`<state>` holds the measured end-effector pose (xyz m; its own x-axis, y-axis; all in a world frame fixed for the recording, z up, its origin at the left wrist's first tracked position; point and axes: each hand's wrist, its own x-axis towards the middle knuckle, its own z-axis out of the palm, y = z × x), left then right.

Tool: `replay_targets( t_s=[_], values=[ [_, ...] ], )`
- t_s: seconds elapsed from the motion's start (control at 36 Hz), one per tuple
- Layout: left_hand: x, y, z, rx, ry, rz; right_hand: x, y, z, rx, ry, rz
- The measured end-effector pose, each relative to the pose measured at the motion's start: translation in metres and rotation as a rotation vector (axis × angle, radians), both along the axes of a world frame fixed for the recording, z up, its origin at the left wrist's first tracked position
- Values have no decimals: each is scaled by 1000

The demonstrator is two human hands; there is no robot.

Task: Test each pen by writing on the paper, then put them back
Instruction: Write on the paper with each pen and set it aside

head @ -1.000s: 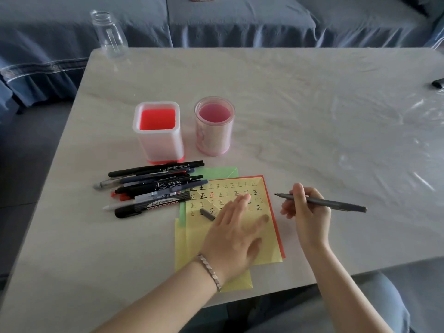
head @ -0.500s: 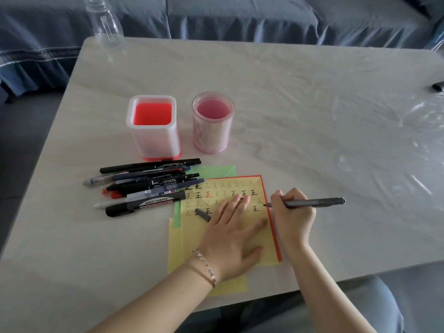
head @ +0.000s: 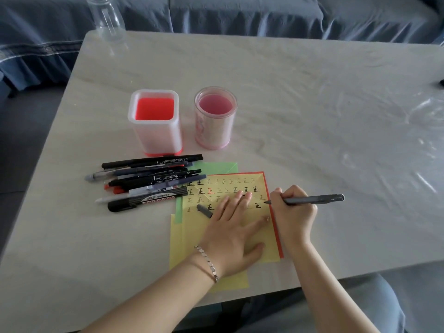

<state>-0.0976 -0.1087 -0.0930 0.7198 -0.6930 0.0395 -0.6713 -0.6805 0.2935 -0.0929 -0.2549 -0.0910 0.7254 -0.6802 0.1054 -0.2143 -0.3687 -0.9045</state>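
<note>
A yellow paper (head: 225, 183) covered in written characters lies on green, red and yellow sheets near the table's front edge. My left hand (head: 236, 233) lies flat on it with straight fingers. My right hand (head: 292, 212) grips a grey pen (head: 312, 200), its tip at the paper's right edge. The pen's grey cap (head: 204, 211) lies on the paper beside my left fingers. A pile of several pens and markers (head: 149, 181) lies left of the paper. Behind them stand a square red-bottomed holder (head: 155, 121) and a round pink holder (head: 215, 118).
A clear plastic bottle (head: 105, 18) stands at the table's far left corner. A small dark object (head: 441, 82) sits at the right edge. A blue-covered sofa (head: 240, 13) runs behind the marble-patterned table (head: 312, 104).
My right hand brought the grey pen leftward from above the bare table down to the paper's right edge. My left hand stayed flat on the paper.
</note>
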Motion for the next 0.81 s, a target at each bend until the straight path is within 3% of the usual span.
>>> replay_targets(
  t_s=[0.81],
  values=[
    [1,0,0,14,10,7,-3,0,2,22,14,-10]
  ],
)
